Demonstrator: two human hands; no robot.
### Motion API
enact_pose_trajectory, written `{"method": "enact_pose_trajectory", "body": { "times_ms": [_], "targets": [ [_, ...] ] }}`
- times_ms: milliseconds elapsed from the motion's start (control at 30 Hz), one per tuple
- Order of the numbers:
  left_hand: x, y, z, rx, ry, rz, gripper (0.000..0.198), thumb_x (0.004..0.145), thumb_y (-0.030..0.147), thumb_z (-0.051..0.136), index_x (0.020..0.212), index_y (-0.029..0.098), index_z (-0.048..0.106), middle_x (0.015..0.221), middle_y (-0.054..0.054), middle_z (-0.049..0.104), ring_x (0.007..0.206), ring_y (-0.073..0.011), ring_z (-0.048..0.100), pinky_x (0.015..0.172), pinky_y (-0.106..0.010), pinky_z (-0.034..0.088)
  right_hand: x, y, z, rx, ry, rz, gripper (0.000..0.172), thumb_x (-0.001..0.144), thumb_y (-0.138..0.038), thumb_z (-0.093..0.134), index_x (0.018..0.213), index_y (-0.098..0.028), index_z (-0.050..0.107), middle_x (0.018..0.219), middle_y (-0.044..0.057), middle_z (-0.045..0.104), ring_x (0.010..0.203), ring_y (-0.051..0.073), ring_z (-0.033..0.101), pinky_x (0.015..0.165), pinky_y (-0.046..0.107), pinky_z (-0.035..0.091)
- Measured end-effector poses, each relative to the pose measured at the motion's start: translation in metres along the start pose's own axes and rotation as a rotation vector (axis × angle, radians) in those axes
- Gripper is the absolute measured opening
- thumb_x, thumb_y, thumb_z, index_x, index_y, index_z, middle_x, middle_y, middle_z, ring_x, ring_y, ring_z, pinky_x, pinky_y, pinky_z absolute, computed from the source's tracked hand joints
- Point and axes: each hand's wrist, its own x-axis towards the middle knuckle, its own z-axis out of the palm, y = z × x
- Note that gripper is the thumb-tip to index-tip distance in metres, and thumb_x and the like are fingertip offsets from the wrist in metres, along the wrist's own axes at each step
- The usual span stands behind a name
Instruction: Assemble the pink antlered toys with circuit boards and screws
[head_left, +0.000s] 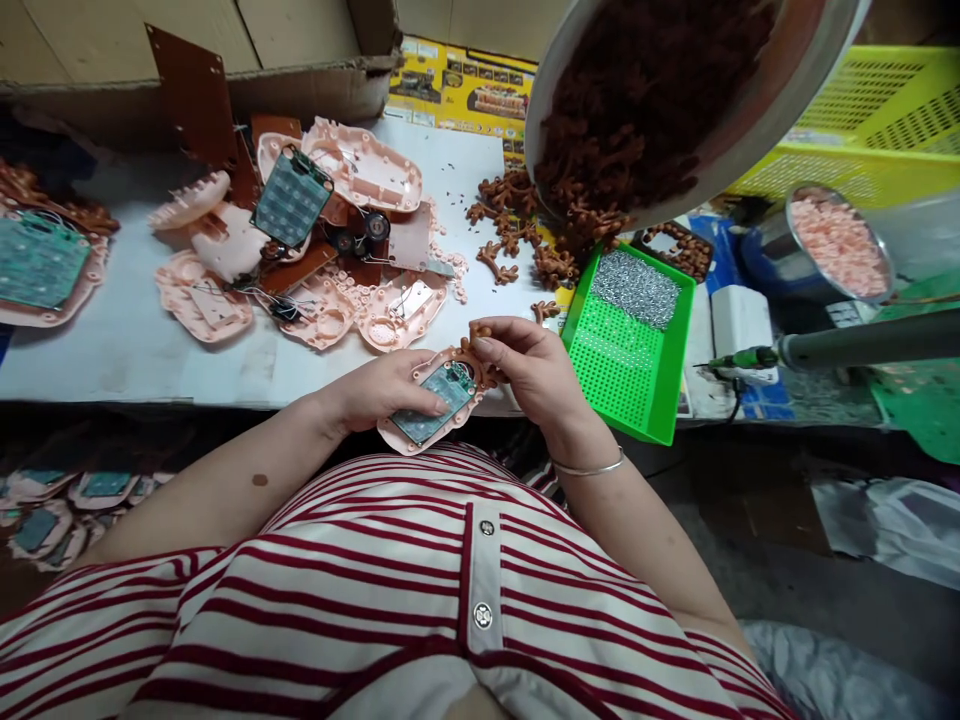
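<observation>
Striped shirt: soft fabric, dk-red bands on off-white, btn placket at ctr. Just past it, both hands are closed on work. L hand grips pink shell from its L side, thumb flat on circuit board. R hand, w/ smooth metal bangle at wrist, pinches brown part at shell's upper-R end. Shell loc.: above table's near edge, btwn hands. Appearance: rounded, pale-pink molded plastic, raised rim; board is green, approx. rect., w/ thin wires at upper end. Brown part: glossy, knobby, branched.

To R: green basket, perforated plastic, w/ small silvery metal pcs at far end; next to it, driver w/ green tip. Table: pale, smooth-looking cover. L-ctr: heap of ribbed shell halves, boards, wires. Beyond basket: wht tub, tilted, full of brown pcs, some spilled on table. R of tub: metal can w/ pink bits; perforated yellow crate. Rear: corrugated cardboard, yellow printed sheet, tan panels.
</observation>
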Motion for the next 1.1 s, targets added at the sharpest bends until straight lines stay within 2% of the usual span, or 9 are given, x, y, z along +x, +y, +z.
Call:
{"method": "enact_pose_trajectory", "body": {
  "times_ms": [200, 433, 533, 667, 800, 900, 967, 1100],
  "targets": [
    [0.000, 0.001, -0.002, -0.032, -0.045, -0.011, 0.039, 0.059, 0.018, 0.083, 0.095, 0.012, 0.069, 0.083, -0.006, 0.077, 0.070, -0.0168, 0.069, 0.066, -0.027, 0.052, 0.001, 0.006, 0.001, 0.033, -0.006, -0.029, 0.039, 0.060, -0.050, 0.093, 0.085, -0.025, 0.077, 0.079, -0.001, 0.072, 0.073, 0.013, 0.065, 0.068, 0.030, 0.057],
    [0.003, -0.001, -0.001, 0.000, -0.009, 0.000, 0.037, 0.061, 0.020, 0.082, 0.094, 0.013, 0.067, 0.083, -0.006, 0.076, 0.070, -0.0180, 0.069, 0.068, -0.030, 0.053, -0.005, -0.001, 0.008, -0.076, -0.001, -0.050, 0.038, 0.066, -0.050, 0.090, 0.085, -0.024, 0.071, 0.076, -0.002, 0.069, 0.068, 0.011, 0.062, 0.068, 0.030, 0.055],
    [0.003, -0.002, 0.000, 0.033, -0.007, 0.018, 0.036, 0.063, 0.021, 0.081, 0.095, 0.013, 0.067, 0.084, -0.005, 0.075, 0.072, -0.0183, 0.069, 0.069, -0.030, 0.053, -0.005, 0.000, 0.008, -0.178, 0.036, -0.069, 0.036, 0.069, -0.050, 0.087, 0.086, -0.024, 0.070, 0.080, -0.001, 0.068, 0.068, 0.012, 0.060, 0.065, 0.029, 0.052],
    [0.003, -0.003, 0.000, 0.075, 0.033, 0.028, 0.038, 0.062, 0.020, 0.082, 0.096, 0.014, 0.066, 0.086, -0.005, 0.075, 0.075, -0.0192, 0.069, 0.071, -0.030, 0.053, -0.002, 0.004, 0.005, -0.377, 0.120, -0.192, 0.032, 0.069, -0.049, 0.087, 0.083, -0.023, 0.073, 0.085, 0.000, 0.066, 0.068, 0.011, 0.056, 0.064, 0.028, 0.049],
    [0.003, -0.002, 0.001, 0.022, 0.011, 0.020, 0.040, 0.060, 0.022, 0.084, 0.096, 0.013, 0.067, 0.085, -0.007, 0.075, 0.073, -0.0191, 0.068, 0.070, -0.030, 0.052, -0.002, 0.007, 0.004, -0.137, 0.025, -0.038, 0.045, 0.071, -0.063, 0.082, 0.089, -0.023, 0.074, 0.079, -0.001, 0.067, 0.067, 0.012, 0.058, 0.062, 0.028, 0.050],
    [0.003, -0.002, 0.001, -0.032, 0.037, 0.045, 0.040, 0.059, 0.021, 0.083, 0.096, 0.012, 0.068, 0.084, -0.006, 0.075, 0.071, -0.0175, 0.067, 0.068, -0.028, 0.051, -0.009, 0.010, 0.003, 0.033, 0.062, 0.020, 0.051, 0.071, -0.069, 0.079, 0.096, -0.025, 0.076, 0.087, 0.000, 0.071, 0.073, 0.011, 0.061, 0.066, 0.027, 0.053],
    [0.002, -0.001, 0.001, -0.070, 0.044, 0.059, 0.042, 0.058, 0.020, 0.083, 0.097, 0.011, 0.069, 0.084, -0.006, 0.075, 0.069, -0.0165, 0.066, 0.067, -0.028, 0.051, -0.014, 0.013, 0.002, 0.076, 0.086, 0.053, 0.051, 0.067, -0.065, 0.084, 0.097, -0.026, 0.075, 0.089, 0.000, 0.072, 0.076, 0.012, 0.063, 0.067, 0.027, 0.054],
    [0.004, 0.001, -0.005, -0.086, 0.013, 0.052, 0.042, 0.058, 0.020, 0.084, 0.097, 0.011, 0.070, 0.083, -0.006, 0.075, 0.068, -0.0166, 0.065, 0.066, -0.028, 0.050, -0.018, 0.018, 0.001, 0.061, 0.066, 0.067, 0.042, 0.066, -0.056, 0.089, 0.087, -0.024, 0.071, 0.075, -0.003, 0.067, 0.066, 0.011, 0.060, 0.064, 0.028, 0.055]
  ]
}}
